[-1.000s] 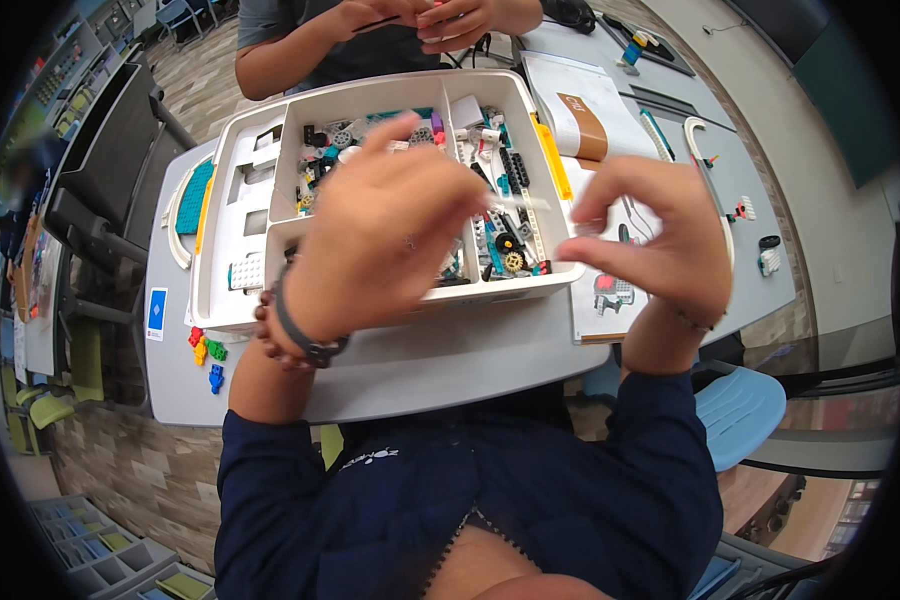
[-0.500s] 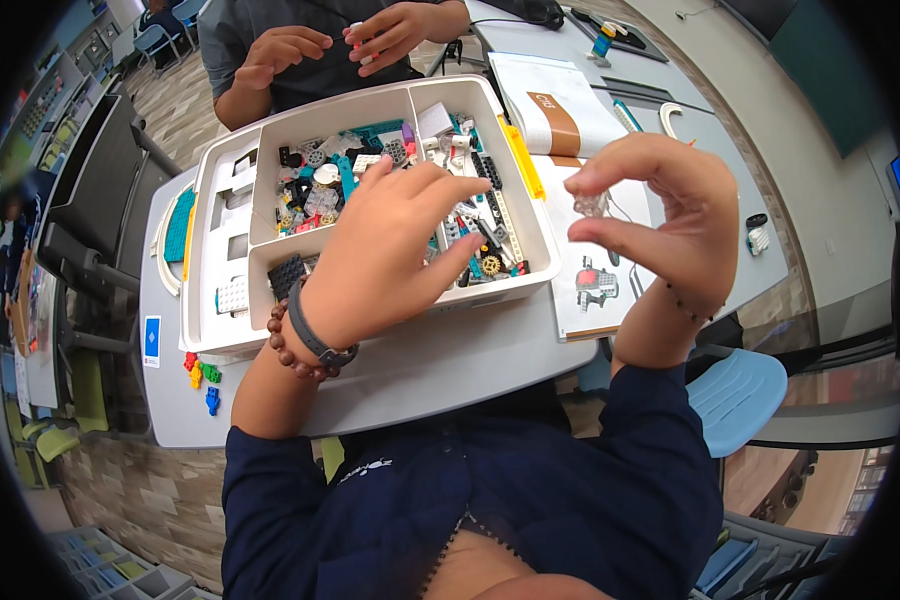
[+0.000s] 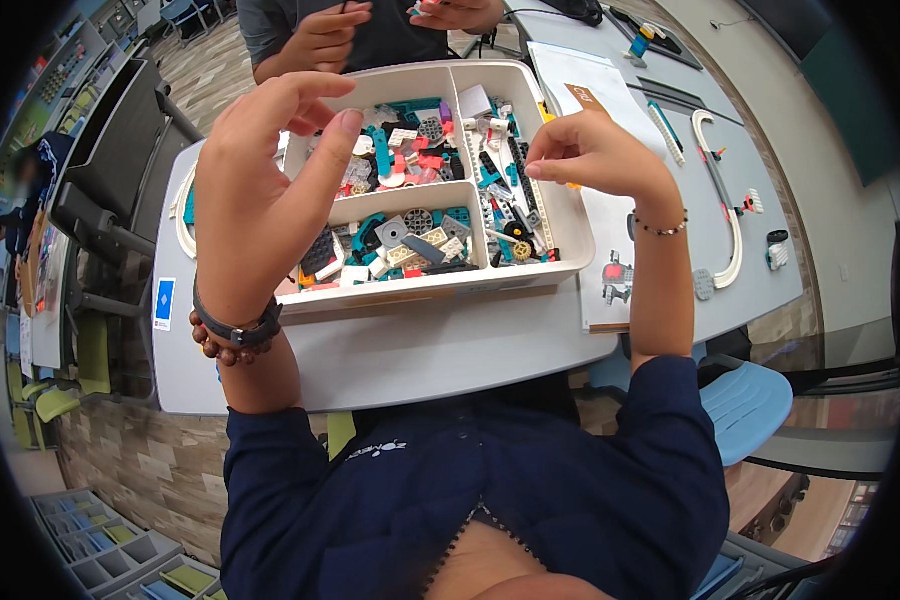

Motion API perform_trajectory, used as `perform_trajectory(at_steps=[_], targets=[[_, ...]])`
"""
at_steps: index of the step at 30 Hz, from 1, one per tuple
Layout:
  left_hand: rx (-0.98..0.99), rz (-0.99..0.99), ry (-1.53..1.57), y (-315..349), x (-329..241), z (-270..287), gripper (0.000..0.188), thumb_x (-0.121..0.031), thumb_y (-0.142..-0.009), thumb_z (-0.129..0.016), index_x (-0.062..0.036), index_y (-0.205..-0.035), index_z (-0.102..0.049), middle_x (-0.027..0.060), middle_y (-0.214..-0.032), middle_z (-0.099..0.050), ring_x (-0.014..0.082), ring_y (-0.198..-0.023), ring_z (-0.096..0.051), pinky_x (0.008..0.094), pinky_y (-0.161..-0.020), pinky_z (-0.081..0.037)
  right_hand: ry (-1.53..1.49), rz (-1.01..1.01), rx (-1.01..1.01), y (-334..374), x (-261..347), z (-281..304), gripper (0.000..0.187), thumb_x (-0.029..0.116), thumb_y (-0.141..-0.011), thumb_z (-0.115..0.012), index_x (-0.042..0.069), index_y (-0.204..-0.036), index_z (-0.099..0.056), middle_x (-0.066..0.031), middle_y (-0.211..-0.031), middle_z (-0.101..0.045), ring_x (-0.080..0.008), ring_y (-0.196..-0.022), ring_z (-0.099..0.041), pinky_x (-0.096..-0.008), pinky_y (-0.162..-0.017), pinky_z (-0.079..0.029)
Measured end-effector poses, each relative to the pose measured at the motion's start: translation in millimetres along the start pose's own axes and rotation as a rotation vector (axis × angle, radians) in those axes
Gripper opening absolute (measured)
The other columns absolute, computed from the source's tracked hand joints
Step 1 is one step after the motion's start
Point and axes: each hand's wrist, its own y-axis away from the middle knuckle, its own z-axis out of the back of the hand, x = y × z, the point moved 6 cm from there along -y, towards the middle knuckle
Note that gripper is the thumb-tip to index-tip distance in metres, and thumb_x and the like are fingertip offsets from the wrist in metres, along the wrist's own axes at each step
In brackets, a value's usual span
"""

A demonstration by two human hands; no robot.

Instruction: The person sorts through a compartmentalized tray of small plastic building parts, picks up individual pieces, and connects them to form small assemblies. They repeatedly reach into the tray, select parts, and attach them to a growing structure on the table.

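Observation:
My left hand (image 3: 260,190) is raised over the left side of a white divided tray (image 3: 410,290), fingers and thumb spread, nothing visible between them. My right hand (image 3: 605,155) hovers above the tray's right edge. Its fingertips are pinched together; whatever is between them is hidden. Building pieces fill the compartments: a teal beam (image 3: 382,150) with coral and grey parts at the back, and a round grey plate (image 3: 392,232) among white and teal parts in the front one. In the narrow right compartment lie black and white beams and a small yellow gear (image 3: 522,251).
An open instruction booklet (image 3: 610,215) lies right of the tray. Beyond it are a long white curved piece (image 3: 735,250), a small wheel part (image 3: 776,250) and a teal-and-white strip (image 3: 667,132). Across the table another person's hands (image 3: 322,40) work with small pieces. A blue chair (image 3: 745,405) stands at right.
My left hand has moved left, off the tray's middle. My right hand has gone from over the booklet to the tray's right edge, and the clear piece it held no longer shows.

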Motion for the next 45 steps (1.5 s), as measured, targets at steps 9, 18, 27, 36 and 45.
perform_trajectory(at_steps=[9,18,27,36,45], targets=[[0.116,0.005,-0.012,2.6,-9.1,-4.5,0.018,-0.014,-0.077,-0.065,-0.0029,-0.092,-0.064,0.0075,-0.075,-0.063,0.0180,-0.070,-0.058,0.0291,-0.067,-0.044,0.097,-0.005,-0.405,36.1,3.2,49.8,0.028,0.028,-0.087,-0.058,0.006,-0.102,-0.064,-0.0083,-0.082,-0.065,-0.0149,-0.075,-0.059,-0.0274,-0.067,-0.047],[0.270,0.070,0.035,10.9,-23.6,-6.7,0.020,-0.005,-0.081,-0.060,0.0016,-0.100,-0.060,0.0062,-0.074,-0.057,0.0114,-0.072,-0.053,0.0251,-0.069,-0.043,-0.069,-0.278,-0.898,191.0,-71.7,93.6,0.025,0.025,-0.087,-0.056,0.004,-0.096,-0.065,-0.0030,-0.079,-0.064,-0.0117,-0.070,-0.056,-0.0245,-0.064,-0.045],[0.328,-0.014,0.038,14.9,-36.1,-13.9,0.019,-0.007,-0.085,-0.058,0.0024,-0.101,-0.059,0.0052,-0.073,-0.057,0.0113,-0.071,-0.052,0.0252,-0.071,-0.042,0.405,-0.836,-0.943,299.1,-168.6,-4.7,0.042,0.035,-0.071,-0.069,0.009,-0.104,-0.064,-0.0115,-0.103,-0.061,-0.0268,-0.096,-0.057,-0.0352,-0.083,-0.046],[0.409,0.034,0.020,18.2,-34.0,-15.6,0.022,-0.014,-0.088,-0.057,-0.0003,-0.105,-0.060,0.0061,-0.084,-0.060,0.0128,-0.081,-0.054,0.0280,-0.079,-0.041,0.481,-0.873,-1.035,290.5,-176.5,0.1,0.048,0.037,-0.067,-0.073,0.002,-0.100,-0.063,-0.0136,-0.098,-0.063,-0.0277,-0.096,-0.057,-0.0365,-0.084,-0.046],[0.360,-0.009,0.093,17.5,-38.7,-27.0,0.020,-0.007,-0.079,-0.062,-0.0001,-0.098,-0.061,0.0071,-0.074,-0.058,0.0143,-0.070,-0.055,0.0268,-0.067,-0.043,0.298,-0.816,-1.175,300.8,-184.5,0.8,0.060,0.037,-0.064,-0.076,0.003,-0.109,-0.057,-0.0148,-0.093,-0.064,-0.0247,-0.085,-0.062,-0.0346,-0.077,-0.048]])
